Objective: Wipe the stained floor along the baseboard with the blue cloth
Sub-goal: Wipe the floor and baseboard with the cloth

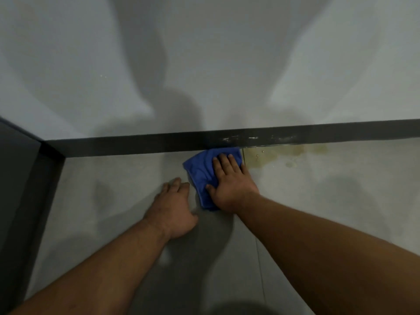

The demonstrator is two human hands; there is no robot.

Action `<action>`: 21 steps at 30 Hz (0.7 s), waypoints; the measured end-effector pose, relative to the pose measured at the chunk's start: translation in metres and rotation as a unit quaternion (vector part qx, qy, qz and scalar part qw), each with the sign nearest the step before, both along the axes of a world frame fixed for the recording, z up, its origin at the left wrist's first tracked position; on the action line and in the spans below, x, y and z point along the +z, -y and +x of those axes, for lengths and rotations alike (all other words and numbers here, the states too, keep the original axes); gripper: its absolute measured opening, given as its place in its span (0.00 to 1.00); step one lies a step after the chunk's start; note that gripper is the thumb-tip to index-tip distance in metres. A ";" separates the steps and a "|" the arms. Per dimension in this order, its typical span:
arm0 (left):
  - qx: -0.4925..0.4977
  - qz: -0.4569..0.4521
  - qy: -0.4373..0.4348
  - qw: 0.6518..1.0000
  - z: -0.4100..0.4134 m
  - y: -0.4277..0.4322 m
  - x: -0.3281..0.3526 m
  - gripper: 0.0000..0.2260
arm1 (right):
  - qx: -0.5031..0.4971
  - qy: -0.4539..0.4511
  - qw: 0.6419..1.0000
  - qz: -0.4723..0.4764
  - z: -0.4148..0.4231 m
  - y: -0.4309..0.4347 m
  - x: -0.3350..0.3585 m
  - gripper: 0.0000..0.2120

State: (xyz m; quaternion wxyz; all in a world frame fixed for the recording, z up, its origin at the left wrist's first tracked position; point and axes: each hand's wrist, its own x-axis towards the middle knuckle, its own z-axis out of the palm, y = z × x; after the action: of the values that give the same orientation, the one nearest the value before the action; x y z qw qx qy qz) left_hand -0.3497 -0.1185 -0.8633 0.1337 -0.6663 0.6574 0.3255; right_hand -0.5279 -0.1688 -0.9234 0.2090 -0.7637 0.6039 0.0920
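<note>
A folded blue cloth (200, 171) lies on the pale floor, its far edge touching the dark baseboard (136, 146). My right hand (229, 185) presses flat on the cloth, fingers spread toward the baseboard. My left hand (175, 208) rests palm down on the bare floor just left of the cloth, holding nothing. A yellowish-brown stain (272, 154) spreads on the floor along the baseboard, directly right of the cloth. White scuff marks (252, 138) show on the baseboard above the stain.
The grey wall (216, 64) rises behind the baseboard. At the left a second dark baseboard (38, 192) meets it in a corner. A thin tile joint (259, 258) runs toward me across the floor under my right forearm.
</note>
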 end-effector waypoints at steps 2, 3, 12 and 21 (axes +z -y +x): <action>-0.013 -0.018 -0.020 1.000 -0.010 -0.008 0.015 0.42 | 0.011 0.046 0.999 0.027 -0.017 -0.005 0.017 0.37; -0.019 -0.028 -0.034 0.999 -0.017 -0.011 0.023 0.40 | 0.003 0.073 0.997 0.022 -0.030 -0.009 0.027 0.36; -0.017 -0.161 -0.099 0.982 -0.089 0.022 0.015 0.27 | -0.162 0.031 0.982 -0.087 -0.149 -0.038 0.033 0.32; 0.030 -0.188 0.052 0.980 -0.103 0.040 -0.030 0.40 | -0.341 -0.040 0.934 0.100 -0.198 -0.053 0.008 0.75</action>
State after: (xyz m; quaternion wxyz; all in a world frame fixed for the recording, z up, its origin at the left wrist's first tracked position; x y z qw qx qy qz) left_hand -0.4524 -0.1585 -0.8937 0.0306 -0.7152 0.6785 0.1648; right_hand -0.7259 -0.1153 -0.9152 0.2788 -0.4825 0.8236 0.1053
